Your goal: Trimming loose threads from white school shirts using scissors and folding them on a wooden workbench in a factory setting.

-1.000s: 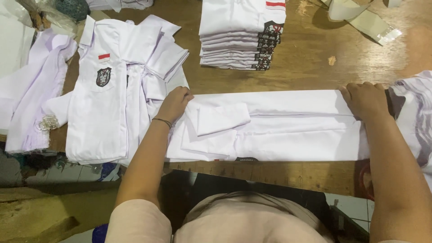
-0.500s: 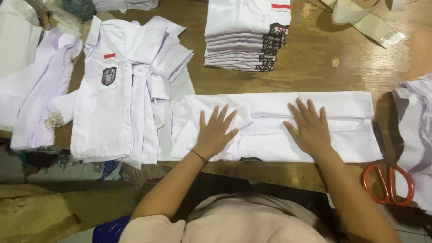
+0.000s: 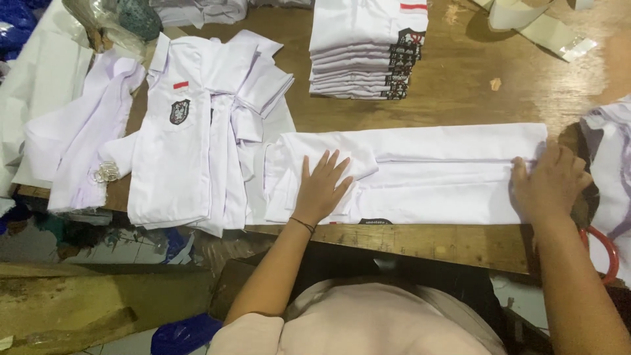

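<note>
A white shirt, folded into a long strip, lies across the wooden table near its front edge. My left hand rests flat on the strip's left part, fingers spread, over a folded sleeve. My right hand sits at the strip's right end, fingers curled on the cloth edge; whether it pinches the fabric is unclear. A thin dark band circles my left wrist.
A pile of unfolded white shirts with dark badges lies to the left. A neat stack of folded shirts stands behind. More white cloth hangs at the right, with red-handled scissors under my right arm.
My right hand has slid from the middle of the strip out to its right end. My left hand stays pressed on the left part. The view has shifted slightly.
</note>
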